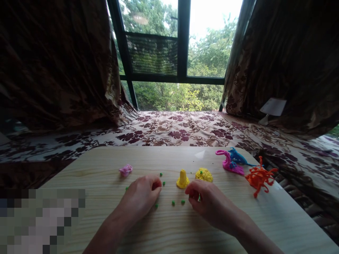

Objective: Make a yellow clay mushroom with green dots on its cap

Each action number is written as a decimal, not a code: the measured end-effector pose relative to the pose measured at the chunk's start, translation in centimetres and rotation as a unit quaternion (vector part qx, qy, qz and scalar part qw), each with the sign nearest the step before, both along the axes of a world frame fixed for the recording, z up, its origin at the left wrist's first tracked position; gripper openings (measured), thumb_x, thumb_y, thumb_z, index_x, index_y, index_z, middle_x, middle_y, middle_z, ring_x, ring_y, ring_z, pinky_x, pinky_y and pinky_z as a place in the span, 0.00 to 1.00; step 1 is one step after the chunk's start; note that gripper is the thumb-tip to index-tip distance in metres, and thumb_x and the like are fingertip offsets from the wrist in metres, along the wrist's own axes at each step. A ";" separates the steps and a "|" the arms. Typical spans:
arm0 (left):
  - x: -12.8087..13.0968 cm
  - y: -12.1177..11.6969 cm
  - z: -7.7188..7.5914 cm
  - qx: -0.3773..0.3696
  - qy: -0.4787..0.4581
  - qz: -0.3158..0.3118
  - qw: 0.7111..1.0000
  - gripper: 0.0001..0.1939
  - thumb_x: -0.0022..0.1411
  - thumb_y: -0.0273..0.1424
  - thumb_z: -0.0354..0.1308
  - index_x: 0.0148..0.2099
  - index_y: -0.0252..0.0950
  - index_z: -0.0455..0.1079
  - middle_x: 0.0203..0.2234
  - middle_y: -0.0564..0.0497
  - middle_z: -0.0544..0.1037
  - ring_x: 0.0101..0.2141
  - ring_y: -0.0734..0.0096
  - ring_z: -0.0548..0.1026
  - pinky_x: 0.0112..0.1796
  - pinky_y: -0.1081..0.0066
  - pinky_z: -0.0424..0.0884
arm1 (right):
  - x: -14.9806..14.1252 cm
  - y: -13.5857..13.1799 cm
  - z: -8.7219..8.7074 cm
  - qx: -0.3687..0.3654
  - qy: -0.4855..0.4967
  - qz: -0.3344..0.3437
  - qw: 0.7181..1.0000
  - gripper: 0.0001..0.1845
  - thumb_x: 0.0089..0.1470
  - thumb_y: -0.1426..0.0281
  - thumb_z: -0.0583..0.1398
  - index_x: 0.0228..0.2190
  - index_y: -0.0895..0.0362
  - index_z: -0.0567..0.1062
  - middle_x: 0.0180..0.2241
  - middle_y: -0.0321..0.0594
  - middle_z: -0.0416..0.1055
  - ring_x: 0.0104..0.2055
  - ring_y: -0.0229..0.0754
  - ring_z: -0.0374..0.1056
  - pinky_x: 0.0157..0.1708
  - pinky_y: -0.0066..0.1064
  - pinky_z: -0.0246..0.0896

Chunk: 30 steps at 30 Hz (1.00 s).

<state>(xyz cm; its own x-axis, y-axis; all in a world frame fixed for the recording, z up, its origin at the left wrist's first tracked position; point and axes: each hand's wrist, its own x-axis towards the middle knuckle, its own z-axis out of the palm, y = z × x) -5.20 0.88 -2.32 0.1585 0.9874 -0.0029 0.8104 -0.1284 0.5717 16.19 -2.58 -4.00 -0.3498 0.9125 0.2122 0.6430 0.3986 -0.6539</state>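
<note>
Over the near half of the table, my left hand (143, 192) is closed, thumb and fingertips together; anything between them is hidden. Small green clay balls (164, 183) lie around it and between my hands. My right hand (212, 203) has its fingers curled inward, with a bit of green showing by its fingers; I cannot tell whether it is held. Just beyond the right fingertips stands a yellow clay piece (182, 179), an upright stub on a flared base. A flatter, bumpy yellow clay piece (205, 175) with a green dot lies behind the right hand.
A light pink clay lump (125, 170) is at the left on the wooden table (106, 229). To the right sit a magenta clay figure (229, 164), a blue one (237, 156) and an orange branching one (261, 178). Patterned cloth (180, 130) and a window lie beyond.
</note>
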 end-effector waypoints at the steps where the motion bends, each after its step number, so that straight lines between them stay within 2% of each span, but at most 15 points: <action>1: 0.0 -0.1 0.0 -0.005 0.027 -0.008 1.000 0.10 0.50 0.32 0.50 0.24 0.39 0.72 0.20 0.52 0.75 0.26 0.68 0.71 0.28 0.73 0.60 | 0.0 0.0 -0.1 0.000 -0.008 0.007 1.000 0.10 0.46 0.80 0.56 0.30 0.55 0.72 0.28 0.34 0.68 0.30 0.35 0.62 0.30 0.24 0.54; 5: -0.2 -0.1 -0.2 -0.002 0.073 -0.018 0.997 0.12 0.52 0.32 0.49 0.24 0.39 0.73 0.24 0.50 0.77 0.29 0.66 0.71 0.30 0.73 0.60 | 0.0 0.0 -0.2 0.011 -0.028 0.031 0.999 0.12 0.49 0.78 0.54 0.32 0.53 0.74 0.31 0.36 0.69 0.32 0.36 0.63 0.32 0.24 0.54; 9: -0.5 0.4 -0.4 0.032 0.064 -0.003 0.997 0.14 0.53 0.32 0.47 0.36 0.40 0.74 0.33 0.49 0.78 0.36 0.64 0.72 0.37 0.72 0.61 | -0.1 0.0 0.0 0.023 -0.030 0.033 0.999 0.14 0.51 0.77 0.53 0.38 0.53 0.73 0.30 0.36 0.70 0.31 0.35 0.64 0.32 0.25 0.53; 13: 0.0 0.3 -0.2 0.069 0.023 -0.006 0.997 0.14 0.53 0.31 0.47 0.37 0.40 0.73 0.32 0.50 0.77 0.34 0.66 0.71 0.36 0.73 0.60 | 0.8 0.5 0.6 0.035 -0.034 0.009 0.999 0.13 0.53 0.77 0.51 0.35 0.53 0.74 0.28 0.35 0.71 0.29 0.35 0.64 0.31 0.25 0.53; 17: 2.2 -1.1 -0.1 0.055 -0.049 -0.094 0.993 0.13 0.55 0.31 0.46 0.36 0.40 0.73 0.25 0.52 0.74 0.27 0.71 0.69 0.29 0.74 0.59 | 2.1 1.3 0.5 0.030 -0.068 -0.043 0.996 0.10 0.52 0.74 0.54 0.32 0.53 0.75 0.30 0.36 0.70 0.30 0.36 0.63 0.29 0.25 0.52; 19: 3.5 -2.0 -0.4 0.049 -0.045 -0.144 0.987 0.11 0.54 0.30 0.48 0.31 0.41 0.73 0.24 0.53 0.73 0.26 0.71 0.68 0.28 0.74 0.58 | 2.4 1.4 0.2 0.024 -0.091 -0.041 0.995 0.09 0.51 0.74 0.55 0.29 0.52 0.75 0.29 0.35 0.69 0.30 0.36 0.63 0.29 0.25 0.52; 21: 4.5 -2.6 -0.8 0.048 -0.034 -0.160 0.985 0.11 0.54 0.29 0.48 0.29 0.40 0.72 0.25 0.52 0.72 0.27 0.71 0.67 0.29 0.74 0.57 | 2.3 1.3 -0.2 0.026 -0.105 -0.043 0.993 0.08 0.50 0.73 0.56 0.30 0.52 0.75 0.29 0.35 0.68 0.30 0.36 0.63 0.29 0.25 0.52; 24: 5.0 -3.1 -1.2 0.050 -0.028 -0.149 0.987 0.12 0.56 0.28 0.46 0.30 0.39 0.72 0.27 0.51 0.72 0.29 0.71 0.68 0.31 0.73 0.58 | 1.7 1.0 -0.8 0.045 -0.115 -0.053 0.991 0.09 0.48 0.71 0.58 0.34 0.51 0.74 0.32 0.36 0.67 0.31 0.37 0.63 0.31 0.26 0.53; 27: 5.0 -3.0 -1.2 0.055 -0.040 -0.138 0.988 0.12 0.57 0.29 0.46 0.31 0.39 0.72 0.27 0.50 0.72 0.29 0.70 0.68 0.32 0.72 0.58 | 1.3 0.8 -1.0 0.060 -0.116 -0.040 0.991 0.06 0.48 0.72 0.58 0.29 0.52 0.75 0.31 0.37 0.65 0.32 0.37 0.62 0.31 0.26 0.53; 30: 4.9 -2.8 -1.1 0.054 -0.087 -0.122 0.987 0.12 0.57 0.31 0.46 0.31 0.38 0.71 0.27 0.51 0.73 0.29 0.70 0.67 0.32 0.72 0.58 | 1.0 0.9 -0.5 0.069 -0.075 -0.041 0.994 0.06 0.50 0.73 0.57 0.26 0.54 0.73 0.30 0.36 0.65 0.32 0.36 0.62 0.31 0.26 0.54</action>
